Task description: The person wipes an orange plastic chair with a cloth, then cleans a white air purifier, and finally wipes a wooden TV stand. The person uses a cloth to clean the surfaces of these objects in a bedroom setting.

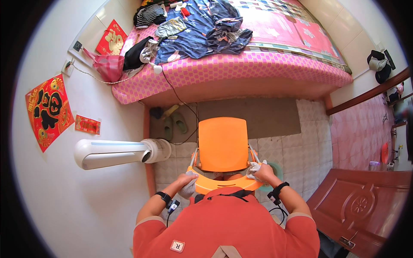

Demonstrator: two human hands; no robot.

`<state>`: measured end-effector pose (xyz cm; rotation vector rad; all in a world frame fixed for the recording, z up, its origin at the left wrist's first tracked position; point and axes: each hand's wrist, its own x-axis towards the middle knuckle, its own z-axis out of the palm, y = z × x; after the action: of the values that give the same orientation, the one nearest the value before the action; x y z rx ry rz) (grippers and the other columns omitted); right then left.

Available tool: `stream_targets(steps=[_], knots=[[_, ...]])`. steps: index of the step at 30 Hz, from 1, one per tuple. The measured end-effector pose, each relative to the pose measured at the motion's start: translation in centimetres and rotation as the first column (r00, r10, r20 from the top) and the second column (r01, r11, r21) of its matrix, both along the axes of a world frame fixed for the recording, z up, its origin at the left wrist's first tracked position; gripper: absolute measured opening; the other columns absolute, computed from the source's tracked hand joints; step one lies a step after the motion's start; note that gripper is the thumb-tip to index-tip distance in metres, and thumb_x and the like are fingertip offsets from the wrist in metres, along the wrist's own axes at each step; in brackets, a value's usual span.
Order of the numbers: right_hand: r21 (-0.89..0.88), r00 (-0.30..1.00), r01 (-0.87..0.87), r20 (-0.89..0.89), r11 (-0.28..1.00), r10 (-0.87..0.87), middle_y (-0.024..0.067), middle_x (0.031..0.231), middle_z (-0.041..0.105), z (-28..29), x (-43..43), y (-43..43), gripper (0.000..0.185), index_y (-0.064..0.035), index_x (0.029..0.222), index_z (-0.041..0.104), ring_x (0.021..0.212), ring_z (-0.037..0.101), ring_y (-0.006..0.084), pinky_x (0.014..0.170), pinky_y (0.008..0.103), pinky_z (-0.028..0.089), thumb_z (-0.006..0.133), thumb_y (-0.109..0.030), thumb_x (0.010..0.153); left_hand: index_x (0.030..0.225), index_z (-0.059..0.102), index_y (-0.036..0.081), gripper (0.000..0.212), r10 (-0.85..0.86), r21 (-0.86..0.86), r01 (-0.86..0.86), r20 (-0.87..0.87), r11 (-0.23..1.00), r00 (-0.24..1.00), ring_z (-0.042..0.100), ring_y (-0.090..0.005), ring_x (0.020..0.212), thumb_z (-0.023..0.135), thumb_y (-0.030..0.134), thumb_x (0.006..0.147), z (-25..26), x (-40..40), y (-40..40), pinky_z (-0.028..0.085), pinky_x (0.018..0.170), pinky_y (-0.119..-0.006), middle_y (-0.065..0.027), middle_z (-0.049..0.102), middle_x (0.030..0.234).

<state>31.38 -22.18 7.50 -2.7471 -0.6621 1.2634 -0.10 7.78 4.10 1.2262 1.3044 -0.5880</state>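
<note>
An orange plastic folding chair (222, 145) with grey metal side tubes stands in front of me, its curved backrest (219, 184) close to my body. My left hand (184, 179) grips a grey cloth (188, 188) against the left end of the backrest. At the opposite end, my right hand (266, 172) holds a whitish-grey cloth (253, 170) around or against the frame; which one is partly hidden by the fingers. Below that hand, a pale green basin (277, 170) rests on the tiled floor. Both wrists wear black straps with small devices and cables.
A bed (226, 66) with pink checked cover and heaped clothes lies ahead. To the left stands a white tower fan (113, 154), its dark cord crossing the floor near green slippers (174, 124). A brown door (358, 200) stands ajar at the right.
</note>
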Motion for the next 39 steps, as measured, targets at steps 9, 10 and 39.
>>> stream_targets(steps=[9, 10, 39], knots=[[-0.131, 0.979, -0.139, -0.167, 0.982, 0.116, 0.019, 0.105, 0.072, -7.7, 4.1, 1.2, 0.042, -0.0035, 0.097, 0.075, 0.098, 0.069, 0.0358, 0.084, 0.0401, 0.055, 0.075, -0.037, 0.071, 0.107, 0.07, 0.001, 0.062, -0.361, 0.209, 0.361, -0.039, 0.909, 0.932, 0.067, -0.0241, 0.096, 0.066, 0.058, 0.084, -5.9, -1.2, 2.1, 0.051, 0.086, -0.037, -0.0139, 0.071, 0.104], [-0.148, 0.978, -0.119, -0.19, 0.982, 0.09, 0.0187, 0.107, 0.072, -8.0, 4.2, 1.1, 0.043, -0.0037, 0.098, 0.075, 0.099, 0.069, 0.0354, 0.084, 0.0397, 0.055, 0.075, -0.037, 0.07, 0.108, 0.07, 0.002, 0.063, -0.424, 0.227, 0.42, -0.033, 0.879, 0.905, 0.066, -0.0244, 0.099, 0.063, 0.06, 0.085, -6.9, -1.4, 2.2, 0.05, 0.088, -0.037, -0.0141, 0.071, 0.106], [0.261, 0.82, -0.554, 0.334, 0.79, 0.465, 0.0163, 0.092, 0.072, 1.2, -4.1, -3.8, 0.041, -0.0053, 0.09, 0.074, 0.092, 0.07, 0.0285, 0.075, 0.0432, 0.051, 0.065, -0.044, 0.081, 0.126, 0.06, 0.006, 0.039, 0.238, -0.059, -0.231, 0.307, 0.971, 0.921, 0.069, -0.0185, 0.088, 0.06, 0.036, 0.1, -5.3, -7.2, -7.1, 0.055, 0.076, -0.033, -0.0067, 0.071, 0.107]])
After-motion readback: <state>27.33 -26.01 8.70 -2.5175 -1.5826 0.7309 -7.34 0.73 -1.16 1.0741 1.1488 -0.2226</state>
